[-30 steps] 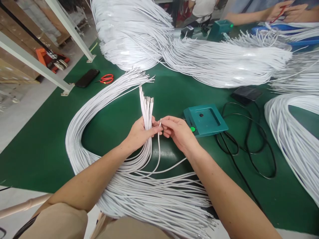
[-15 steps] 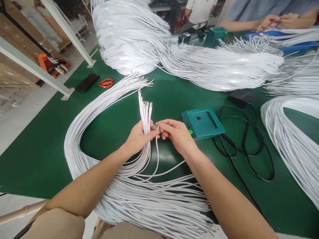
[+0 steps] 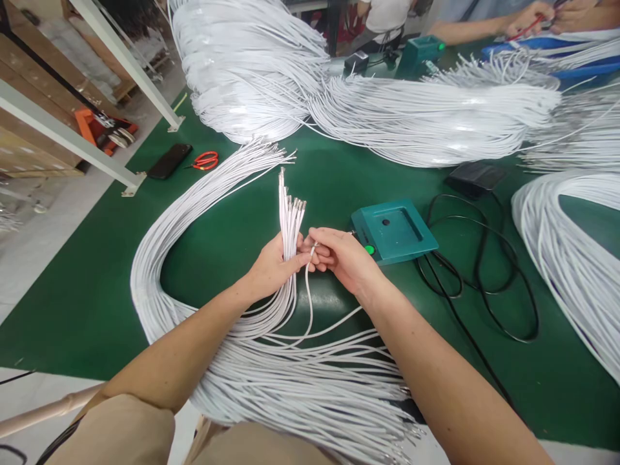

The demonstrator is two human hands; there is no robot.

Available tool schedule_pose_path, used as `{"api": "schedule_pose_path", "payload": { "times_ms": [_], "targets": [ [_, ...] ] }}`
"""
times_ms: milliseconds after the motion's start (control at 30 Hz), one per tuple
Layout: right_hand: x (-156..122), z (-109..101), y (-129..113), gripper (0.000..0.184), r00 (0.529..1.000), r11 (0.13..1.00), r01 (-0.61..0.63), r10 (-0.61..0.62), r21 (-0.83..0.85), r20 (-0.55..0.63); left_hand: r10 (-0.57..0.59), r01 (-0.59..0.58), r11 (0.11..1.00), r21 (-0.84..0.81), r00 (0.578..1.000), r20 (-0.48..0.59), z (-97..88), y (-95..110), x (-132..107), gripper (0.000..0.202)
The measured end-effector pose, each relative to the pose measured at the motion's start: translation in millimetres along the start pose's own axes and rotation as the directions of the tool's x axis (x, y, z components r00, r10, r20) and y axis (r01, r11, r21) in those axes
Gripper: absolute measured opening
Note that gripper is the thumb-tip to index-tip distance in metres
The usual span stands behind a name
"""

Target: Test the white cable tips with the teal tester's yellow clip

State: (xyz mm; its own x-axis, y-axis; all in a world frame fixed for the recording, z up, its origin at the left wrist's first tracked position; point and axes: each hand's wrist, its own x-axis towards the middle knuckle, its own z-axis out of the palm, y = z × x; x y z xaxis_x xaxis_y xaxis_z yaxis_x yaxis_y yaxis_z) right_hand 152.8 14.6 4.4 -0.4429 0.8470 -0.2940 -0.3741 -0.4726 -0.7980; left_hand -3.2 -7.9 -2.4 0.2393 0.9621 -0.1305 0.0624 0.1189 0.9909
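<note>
Green tabletop (image 3: 97, 310), smooth, ran under everything; a pale post (image 3: 68, 137) was bolted to its left side. Beyond that edge: gray floor, stacked cardboard boxes (image 3: 29, 123), an orange pallet jack (image 3: 86, 126). Top right, a co-worker's hands (image 3: 530, 19) held something red above a blue tray (image 3: 588, 68).

Far side was walled by a tall pile of white cables (image 3: 252, 71) and a long cable hank (image 3: 436, 123) lying to its right. Near the post lay a dark flat object (phone-like) and red-handled scissors (image 3: 206, 160). Green surface showed inside the curve of the long cable loop (image 3: 155, 258), above the hands, and over toward the teal device (image 3: 394, 229), which sat just beside the right hand (image 3: 329, 252); its black cord (image 3: 455, 313) coiled to the right.

Left hand (image 3: 276, 261) was wrapped round a cable bundle (image 3: 292, 226), metal tips up, slightly uneven — thumb reaching across to one single cable (image 3: 309, 290). Right hand pinched that cable near its tip, fingers bent, close against the left fingertips. The single cable hung between the hands, curving down onto more loose cables (image 3: 300, 387) at the near edge.
</note>
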Motion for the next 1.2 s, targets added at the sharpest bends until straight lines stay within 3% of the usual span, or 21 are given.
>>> {"api": "schedule_pose_path", "payload": {
  "times_ms": [233, 567, 667, 800, 933, 1067, 1133, 1200],
  "targets": [
    [2, -7, 4, 0.029, 0.991, 0.989, -0.084, 0.070, 0.124, 0.112, 0.019, -0.018, 0.999, 0.035, 1.000, -0.020, -5.7, -1, -1, 0.030],
    [2, -4, 2, 0.024, 0.991, 0.983, -0.066, 0.045, 0.173, 0.122, 0.025, -0.023, 0.999, 0.028, 0.999, -0.045, -8.0, 0, -2, 0.030],
    [1, -3, 2, 0.024, 0.994, 0.992, -0.027, 0.014, 0.120, 0.110, 0.032, -0.032, 0.999, 0.008, 0.998, -0.057, -7.6, 2, -1, 0.030],
    [-2, 3, 2, 0.027, 0.997, 0.997, 0.081, -0.082, -0.016, -0.014, 0.032, -0.034, 0.999, -0.025, 0.995, -0.100, -8.5, 1, -1, 0.030],
    [-4, 8, -1, 0.018, 0.975, 0.963, 0.181, -0.203, -0.202, -0.093, 0.065, -0.071, 0.996, -0.048, 0.992, -0.111, -9.9, -4, 0, 0.030],
    [-4, 9, -3, 0.012, 0.961, 0.921, 0.189, -0.244, -0.340, -0.127, 0.084, -0.096, 0.989, -0.111, 0.991, -0.102, -9.3, -5, 0, 0.030],
    [-4, 8, -3, 0.012, 0.973, 0.944, 0.143, -0.188, -0.298, -0.130, 0.100, -0.112, 0.991, -0.079, 0.985, -0.138, -9.4, -3, -1, 0.031],
    [-4, 7, -3, 0.015, 0.999, 0.992, 0.027, -0.031, -0.122, -0.033, 0.125, -0.128, 0.992, -0.008, 0.977, -0.173, -10.1, -2, -2, 0.031]
  ]
}}
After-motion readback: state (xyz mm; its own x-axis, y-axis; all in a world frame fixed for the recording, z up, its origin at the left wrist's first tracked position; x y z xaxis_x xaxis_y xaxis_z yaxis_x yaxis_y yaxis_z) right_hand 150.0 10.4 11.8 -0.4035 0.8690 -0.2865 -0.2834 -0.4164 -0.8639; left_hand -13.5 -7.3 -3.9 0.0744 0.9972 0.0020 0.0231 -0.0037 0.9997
